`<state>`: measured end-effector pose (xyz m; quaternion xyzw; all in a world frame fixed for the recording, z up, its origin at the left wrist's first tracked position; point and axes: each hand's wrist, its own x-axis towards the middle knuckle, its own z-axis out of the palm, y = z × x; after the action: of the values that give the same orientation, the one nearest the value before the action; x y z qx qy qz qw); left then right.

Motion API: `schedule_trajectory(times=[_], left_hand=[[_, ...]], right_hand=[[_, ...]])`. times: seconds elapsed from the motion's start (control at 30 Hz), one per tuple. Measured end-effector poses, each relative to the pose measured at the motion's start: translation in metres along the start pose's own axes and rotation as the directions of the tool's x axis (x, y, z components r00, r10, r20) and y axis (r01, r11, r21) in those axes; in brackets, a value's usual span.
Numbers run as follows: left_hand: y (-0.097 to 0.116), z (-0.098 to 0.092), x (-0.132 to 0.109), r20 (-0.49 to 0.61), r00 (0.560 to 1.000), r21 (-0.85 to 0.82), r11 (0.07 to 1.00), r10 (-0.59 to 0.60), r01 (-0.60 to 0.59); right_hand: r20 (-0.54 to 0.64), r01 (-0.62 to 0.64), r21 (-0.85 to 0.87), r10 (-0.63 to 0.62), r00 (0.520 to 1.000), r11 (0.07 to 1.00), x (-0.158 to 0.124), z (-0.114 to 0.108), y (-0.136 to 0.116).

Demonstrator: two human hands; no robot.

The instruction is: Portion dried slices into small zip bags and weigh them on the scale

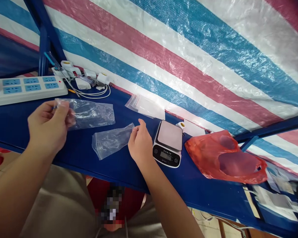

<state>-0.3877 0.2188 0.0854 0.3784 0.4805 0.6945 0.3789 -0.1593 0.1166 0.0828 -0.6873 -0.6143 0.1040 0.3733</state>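
Pinched in my left hand [48,124] is the near end of a clear plastic bag [94,114], which stretches to the right over the blue table. My right hand [141,142] has its fingers closed at the upper right corner of a second clear plastic bag [111,140]. That bag looks flat, and nothing shows inside it. Just right of my right hand stands a small digital kitchen scale [169,137] with a bare pale top; its display digits are too faint to read.
A white power strip [27,89] and several white chargers [83,83] with a cable lie at the back left. Flat zip bags [146,106] rest by the striped sheet [164,59]. A red plastic bag [208,155] lies right of the scale on the blue table [129,178].
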Motion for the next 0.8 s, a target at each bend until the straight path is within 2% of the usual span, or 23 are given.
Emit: schedule_trajectory(times=[0.07,0.1,0.17,0.2,0.27,0.33,0.4,0.47,0.53,0.63,0.73,0.8], left_hand=[[0.014,0.004,-0.008,0.047,0.999,-0.030,0.999,0.021,-0.020],[0.020,0.007,-0.013,0.079,0.997,-0.033,0.999,0.019,-0.017],[0.029,0.016,-0.026,0.149,0.988,-0.013,1.000,-0.026,0.028],[0.032,0.021,-0.034,0.186,0.980,0.003,0.998,-0.066,0.067],[0.034,0.031,-0.048,0.259,0.954,0.043,0.989,-0.149,0.142],[0.033,0.039,-0.060,0.321,0.927,0.118,0.979,-0.194,0.164],[0.030,0.044,-0.068,0.340,0.923,0.219,0.970,-0.181,0.110],[0.027,0.046,-0.072,0.335,0.932,0.311,0.950,-0.136,0.027],[0.024,0.047,-0.072,0.335,0.937,0.359,0.933,-0.103,-0.026],[0.024,0.048,-0.068,0.352,0.925,0.350,0.937,-0.141,0.009],[0.024,0.047,-0.063,0.347,0.918,0.377,0.925,-0.192,0.050],[0.024,0.047,-0.060,0.327,0.924,0.462,0.886,-0.198,0.026]], right_hand=[[-0.132,0.096,-0.006,-0.096,0.987,0.995,-0.001,-0.003,-0.004],[-0.188,0.135,0.052,-0.123,0.974,0.990,-0.001,-0.004,-0.005],[-0.214,0.145,0.324,-0.077,0.974,0.935,0.000,-0.009,-0.007],[-0.157,0.090,0.497,-0.013,0.988,0.863,0.001,-0.011,-0.008],[0.080,-0.124,0.724,0.096,0.992,0.678,0.005,-0.017,-0.009],[0.284,-0.314,0.769,0.142,0.948,0.557,0.008,-0.024,-0.009],[0.340,-0.360,0.779,0.138,0.930,0.513,0.010,-0.029,-0.009],[0.303,-0.335,0.789,0.149,0.941,0.514,0.011,-0.030,-0.010],[0.264,-0.340,0.752,0.214,0.941,0.565,0.010,-0.027,-0.010],[0.160,-0.335,0.698,0.318,0.935,0.633,0.008,-0.019,-0.010],[0.014,-0.217,0.714,0.296,0.955,0.666,0.008,-0.015,-0.007],[-0.052,-0.159,0.710,0.277,0.960,0.686,0.009,-0.014,-0.005]])
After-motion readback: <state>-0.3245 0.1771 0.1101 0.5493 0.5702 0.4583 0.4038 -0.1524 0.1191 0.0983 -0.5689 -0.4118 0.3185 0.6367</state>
